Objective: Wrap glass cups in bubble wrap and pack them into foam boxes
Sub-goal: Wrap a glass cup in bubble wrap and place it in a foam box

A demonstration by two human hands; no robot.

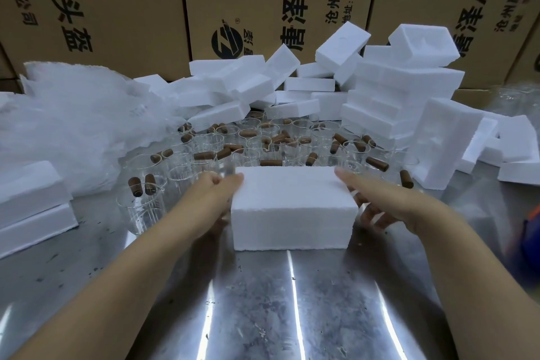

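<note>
Two bare hands bracket one closed foam box (295,213) that sits on the steel worktop (263,301) near the middle, a little toward the front edge. The left hand (213,193) presses against the box's left end with fingers curled and the thumb lying on the top corner, so it grips that end. The right hand (380,202) is beside the right end with fingers spread and slightly blurred; the forefinger lies along the top far corner, and I cannot tell whether the lower fingers touch the foam or hang just clear of it.

Behind the box, toward the back of the worktop, stands a crowd of unwrapped glass cups (222,140), many with brown wooden handles (204,155) lying across their rims. A heap of bubble wrap (73,126) fills the back-left corner, loose foam boxes and lids (394,90) are piled along the back edge and the right side, and two stacked foam pieces (29,204) lie at the left edge. Cardboard cartons (117,9) form a wall behind everything.

Judging by the lid being down and both hands at the ends, the step in hand is closing or squaring up a packed box, though its contents are hidden. The next move likely calls for a firm, even squeeze from both ends to lift it aside without crushing the brittle foam, then reaching back for another cup and a piece of wrap.
</note>
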